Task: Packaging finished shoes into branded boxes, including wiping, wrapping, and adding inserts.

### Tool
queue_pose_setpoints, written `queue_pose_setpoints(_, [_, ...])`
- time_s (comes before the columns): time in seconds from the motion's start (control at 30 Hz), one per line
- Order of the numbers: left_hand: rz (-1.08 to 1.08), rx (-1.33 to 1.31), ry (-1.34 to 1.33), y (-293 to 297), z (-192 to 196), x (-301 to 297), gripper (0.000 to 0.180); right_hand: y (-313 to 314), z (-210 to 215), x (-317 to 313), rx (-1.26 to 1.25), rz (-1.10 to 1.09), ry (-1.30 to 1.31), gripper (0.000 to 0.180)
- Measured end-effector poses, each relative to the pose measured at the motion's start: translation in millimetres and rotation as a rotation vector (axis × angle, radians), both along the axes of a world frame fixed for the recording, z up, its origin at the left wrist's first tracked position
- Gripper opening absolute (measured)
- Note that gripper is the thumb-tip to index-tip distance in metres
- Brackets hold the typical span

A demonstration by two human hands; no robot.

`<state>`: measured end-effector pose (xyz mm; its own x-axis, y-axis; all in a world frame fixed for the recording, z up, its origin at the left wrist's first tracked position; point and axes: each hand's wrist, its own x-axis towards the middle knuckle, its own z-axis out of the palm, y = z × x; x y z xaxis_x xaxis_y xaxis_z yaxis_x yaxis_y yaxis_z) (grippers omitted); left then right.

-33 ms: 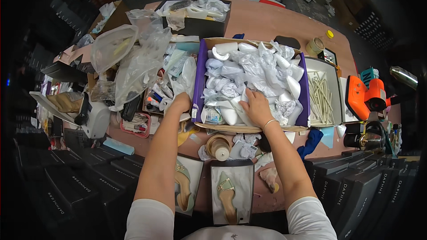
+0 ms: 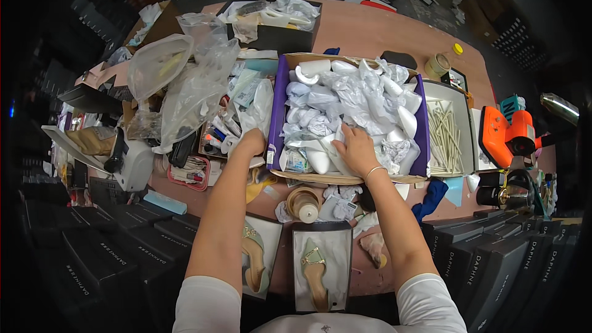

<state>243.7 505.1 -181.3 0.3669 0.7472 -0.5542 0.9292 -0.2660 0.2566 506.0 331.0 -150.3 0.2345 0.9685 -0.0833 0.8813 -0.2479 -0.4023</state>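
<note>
My right hand [image 2: 356, 150] reaches into a large purple-sided cardboard box [image 2: 422, 129]. Its thumb and fingers are apart, resting on a white shoe insert [image 2: 332, 151] among crumpled tissue paper and thin plastic. Just outside the box's left wall is my left hand [image 2: 251, 143], against a white plastic bag [image 2: 261, 108]; its fingers are hidden, so any grip cannot be made out. Nearest me, a green pointed shoe with a gold buckle [image 2: 314, 271] lies in a paper-lined shoebox [image 2: 341, 259]. A matching shoe [image 2: 253, 256] lies in another box, partly behind my left forearm.
Right of the big box stands a tray of pale sticks [image 2: 445, 139], then an orange device [image 2: 509, 129]. A tape roll [image 2: 303, 203] sits before the box. Clear plastic bags [image 2: 194, 98] heap up at left. Dark shoeboxes [image 2: 493, 265] are stacked on both sides.
</note>
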Motion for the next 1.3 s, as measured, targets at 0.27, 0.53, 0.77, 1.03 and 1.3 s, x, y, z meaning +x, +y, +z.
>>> queue_pose_setpoints(0.27, [0.029,-0.264,-0.166,-10,92,-5,0.041,0,-13,-2,0.192,-0.061,-0.02,0.052])
queue_pose_setpoints(0.53, [0.035,0.51,-0.551,-90,168,4,0.056,-4,-9,-2,0.33,-0.088,-0.085,0.049])
queue_pose_setpoints(0.77, [-0.263,0.651,-0.486,-104,91,26,0.047,-20,55,51,0.698,-0.254,-0.131,0.043])
queue_pose_setpoints(1.03, [-0.169,0.727,-0.618,-110,65,37,0.039,-45,64,100,0.262,-0.341,-0.463,0.041])
queue_pose_setpoints(1.3, [-0.133,0.744,-0.617,-111,62,34,0.031,-25,50,97,0.567,-0.193,-0.303,0.032])
